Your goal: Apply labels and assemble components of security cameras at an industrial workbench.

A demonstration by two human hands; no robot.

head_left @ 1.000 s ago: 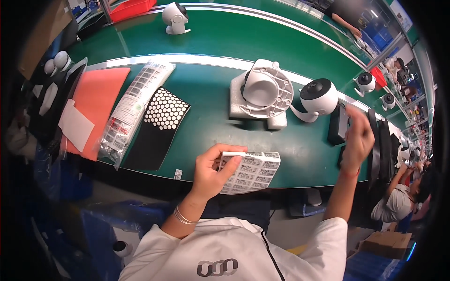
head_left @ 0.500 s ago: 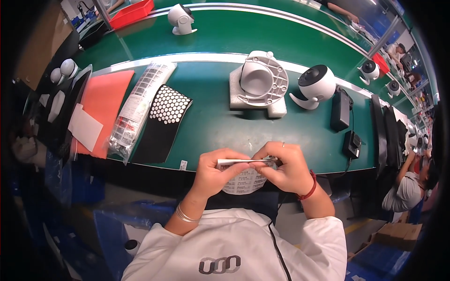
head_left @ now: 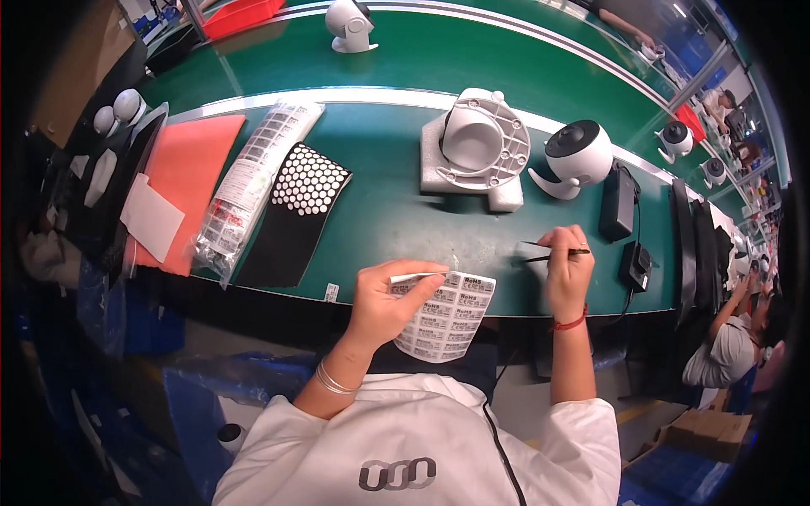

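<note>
My left hand (head_left: pixel 381 305) pinches a sheet of printed labels (head_left: pixel 449 322) by its folded upper edge, and the sheet hangs down past the bench's front edge. To the right, my right hand (head_left: pixel 568 261) is closed around black tweezers (head_left: pixel 534 258), whose tips are apart and point left. I cannot make out whether a label is on the tips. Beyond the hands, a white camera housing (head_left: pixel 483 139) lies with its ribbed round base facing up on a foam block (head_left: pixel 434 160). Right of it stands a white camera with a black face (head_left: pixel 579 152).
At the left lie an orange sheet (head_left: pixel 190 181), a bagged roll of labels (head_left: pixel 253 181) and a black strip with white dots (head_left: pixel 309 181). A black power adapter (head_left: pixel 618 202) is at the right. Another camera (head_left: pixel 350 25) stands on the green belt (head_left: pixel 472 59); other people work at the far right.
My right hand has left the label sheet and moved right, and the tweezers now show in it. The sheet hangs more open from my left hand. The view has shifted slightly.
</note>
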